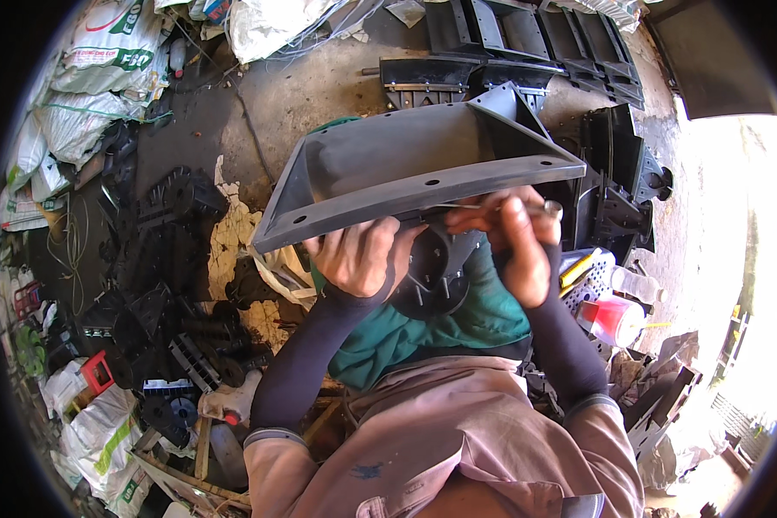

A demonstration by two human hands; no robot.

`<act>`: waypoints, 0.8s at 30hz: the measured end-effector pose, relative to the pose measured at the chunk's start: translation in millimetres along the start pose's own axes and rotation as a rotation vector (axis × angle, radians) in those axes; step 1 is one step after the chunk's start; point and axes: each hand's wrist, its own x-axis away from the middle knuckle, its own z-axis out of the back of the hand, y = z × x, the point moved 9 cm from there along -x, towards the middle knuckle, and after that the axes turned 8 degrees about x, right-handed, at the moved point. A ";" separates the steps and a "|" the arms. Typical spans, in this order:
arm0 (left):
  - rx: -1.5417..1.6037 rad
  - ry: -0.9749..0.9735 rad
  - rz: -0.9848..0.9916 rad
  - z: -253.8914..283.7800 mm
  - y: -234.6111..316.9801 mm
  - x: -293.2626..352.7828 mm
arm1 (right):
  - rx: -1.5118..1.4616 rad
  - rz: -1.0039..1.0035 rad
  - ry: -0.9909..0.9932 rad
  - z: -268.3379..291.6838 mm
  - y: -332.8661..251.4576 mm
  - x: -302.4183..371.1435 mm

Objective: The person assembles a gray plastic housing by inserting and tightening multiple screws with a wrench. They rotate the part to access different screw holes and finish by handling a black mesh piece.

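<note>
A large dark grey trough-shaped part (397,160), with a holed flange along its near edge, sits tilted above my lap. My left hand (360,256) is closed around the underside of that near flange. On the right, just under the same flange, my right hand (518,246) is closed on a slim metal rod tool with a round, socket-like end (553,209). The rod's thin shaft runs left beneath the edge, and its tip is hard to make out. Between my hands, a round black bracket with bolts (433,269) shows below the trough.
Similar black troughs (509,34) are lined up at the far side, with more black assemblies (617,186) at right. A basket (589,272) and a cup of red drink (617,319) stand by my right arm. Sacks (104,52) and black parts (177,194) lie at left.
</note>
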 end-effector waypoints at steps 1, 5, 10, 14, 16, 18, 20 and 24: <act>-0.017 -0.019 -0.002 -0.5 -0.2 0.5 | 0.297 0.335 -0.088 -19.5 -29.6 10.0; -0.020 -0.074 -0.027 0.4 1.5 -0.6 | 0.635 0.562 -0.063 -46.5 -43.1 40.8; -0.023 0.012 -0.023 2.6 0.7 -1.6 | -0.118 0.062 -0.099 2.4 -3.4 2.5; -0.020 0.010 -0.018 0.8 1.0 -1.2 | 0.332 0.274 -0.222 -23.3 -17.6 6.8; -0.008 -0.001 -0.001 1.6 -0.1 -0.6 | 0.705 0.572 -0.197 -49.9 -34.3 31.1; -0.002 -0.022 -0.013 1.0 1.0 -0.8 | 0.775 0.626 -0.153 -54.5 -37.4 39.8; -0.014 -0.014 0.011 1.3 -1.1 -0.1 | 0.292 0.433 -0.039 -26.5 -30.6 30.9; 0.021 0.041 -0.009 2.8 0.4 0.3 | -0.176 -0.025 -0.074 -2.4 5.8 4.3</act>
